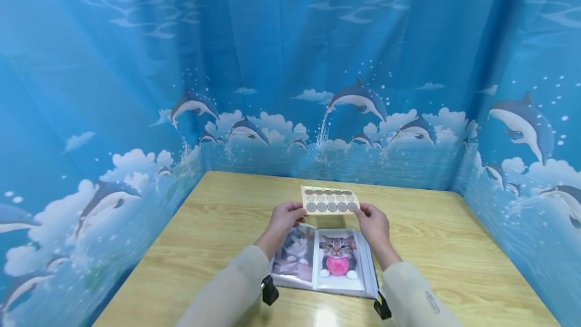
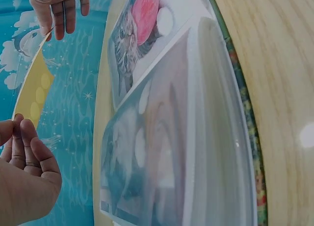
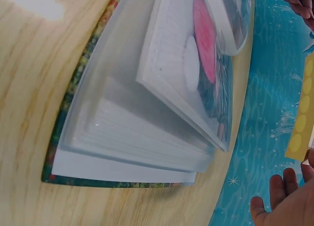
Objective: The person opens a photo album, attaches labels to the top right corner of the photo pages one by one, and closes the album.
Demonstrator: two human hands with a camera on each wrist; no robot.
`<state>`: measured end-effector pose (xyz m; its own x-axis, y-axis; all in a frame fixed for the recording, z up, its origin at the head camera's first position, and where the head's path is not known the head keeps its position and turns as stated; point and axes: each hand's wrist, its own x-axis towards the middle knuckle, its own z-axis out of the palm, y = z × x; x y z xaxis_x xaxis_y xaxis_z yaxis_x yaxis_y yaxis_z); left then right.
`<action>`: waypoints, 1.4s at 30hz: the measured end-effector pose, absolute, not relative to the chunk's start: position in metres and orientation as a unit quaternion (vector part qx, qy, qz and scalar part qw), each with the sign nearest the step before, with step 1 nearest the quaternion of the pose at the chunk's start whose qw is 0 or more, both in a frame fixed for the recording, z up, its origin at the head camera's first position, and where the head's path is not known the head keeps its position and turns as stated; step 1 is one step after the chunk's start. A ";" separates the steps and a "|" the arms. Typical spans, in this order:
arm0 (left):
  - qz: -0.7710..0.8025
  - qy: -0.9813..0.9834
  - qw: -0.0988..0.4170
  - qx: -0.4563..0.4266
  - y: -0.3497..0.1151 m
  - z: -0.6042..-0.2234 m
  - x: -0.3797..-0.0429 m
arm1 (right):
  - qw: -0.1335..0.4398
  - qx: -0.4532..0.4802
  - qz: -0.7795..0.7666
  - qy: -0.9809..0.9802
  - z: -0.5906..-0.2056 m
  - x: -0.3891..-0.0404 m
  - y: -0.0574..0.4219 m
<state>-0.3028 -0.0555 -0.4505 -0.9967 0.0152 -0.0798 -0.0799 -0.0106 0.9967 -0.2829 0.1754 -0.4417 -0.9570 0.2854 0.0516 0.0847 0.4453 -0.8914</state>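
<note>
Both hands hold a sheet of round stickers point(image 1: 330, 199) up above the table, one at each side. The left hand point(image 1: 285, 217) pinches the sheet's left edge between thumb and fingers; the right hand point(image 1: 373, 223) pinches its right edge. Rows of round grey and pale stickers face the head camera, and the yellowish back of the sheet point(image 2: 37, 91) shows in the left wrist view. Below the hands lies an open photo album point(image 1: 316, 286) with clear sleeves. Its left page has a cat photo point(image 1: 297, 249), its right page a tabby cat photo with a pink ball point(image 1: 338, 259).
The album rests on a wood-grain table point(image 1: 218, 226). Blue curtains with dolphins point(image 1: 281, 64) stand around the table's back and sides. A black strap piece point(image 1: 270, 290) hangs by the left wrist, another point(image 1: 383, 307) by the right. Thick stacked sleeves point(image 3: 142, 123) fill the album's right side.
</note>
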 end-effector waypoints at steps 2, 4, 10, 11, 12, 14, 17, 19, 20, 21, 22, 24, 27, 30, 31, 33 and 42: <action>0.708 0.705 0.040 -0.029 -0.054 -0.452 -0.303 | 0.095 -0.111 0.518 -0.843 -0.443 -0.282 0.176; 0.704 0.707 0.048 -0.036 -0.054 -0.453 -0.302 | 0.092 -0.111 0.521 -0.841 -0.443 -0.281 0.177; 0.685 0.726 0.053 -0.029 -0.052 -0.454 -0.295 | 0.087 -0.111 0.522 -0.841 -0.447 -0.277 0.180; 0.681 0.730 0.052 -0.026 -0.051 -0.454 -0.294 | 0.088 -0.112 0.520 -0.842 -0.447 -0.277 0.180; 0.676 0.734 0.052 -0.023 -0.051 -0.454 -0.292 | 0.090 -0.113 0.517 -0.844 -0.448 -0.276 0.181; 0.670 0.740 0.052 -0.018 -0.050 -0.454 -0.290 | 0.095 -0.114 0.511 -0.847 -0.450 -0.275 0.182; 0.668 0.742 0.057 -0.019 -0.050 -0.454 -0.286 | 0.097 -0.112 0.507 -0.849 -0.452 -0.273 0.185; 0.671 0.738 0.062 -0.021 -0.049 -0.455 -0.284 | 0.099 -0.106 0.500 -0.854 -0.453 -0.271 0.186; 0.674 0.735 0.066 -0.025 -0.049 -0.455 -0.284 | 0.101 -0.100 0.491 -0.859 -0.452 -0.270 0.186; 0.677 0.733 0.068 -0.027 -0.049 -0.455 -0.283 | 0.107 -0.089 0.481 -0.866 -0.452 -0.269 0.185; 0.681 0.729 0.071 -0.029 -0.048 -0.456 -0.283 | 0.116 -0.075 0.466 -0.874 -0.452 -0.268 0.184; 0.686 0.723 0.069 -0.026 -0.048 -0.457 -0.283 | 0.137 -0.040 0.423 -0.895 -0.451 -0.266 0.181; 0.698 0.713 0.068 -0.026 -0.047 -0.460 -0.282 | 0.175 0.023 0.356 -0.918 -0.452 -0.263 0.172; 0.706 0.704 0.069 -0.028 -0.047 -0.462 -0.282 | 0.195 0.076 0.310 -0.927 -0.451 -0.260 0.159; 0.710 0.700 0.071 -0.030 -0.047 -0.463 -0.282 | 0.199 0.089 0.300 -0.929 -0.451 -0.259 0.154; 0.714 0.695 0.075 -0.031 -0.048 -0.464 -0.281 | 0.203 0.112 0.286 -0.930 -0.450 -0.256 0.146; 0.713 0.694 0.091 -0.042 -0.047 -0.465 -0.278 | 0.213 0.150 0.267 -0.928 -0.452 -0.250 0.125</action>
<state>-0.2777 -0.0467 -0.4646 -0.9801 0.0711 -0.1855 -0.1872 -0.0190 0.9821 -0.2498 0.1254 -0.4518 -0.8637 -0.1651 0.4761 -0.3929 0.8123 -0.4310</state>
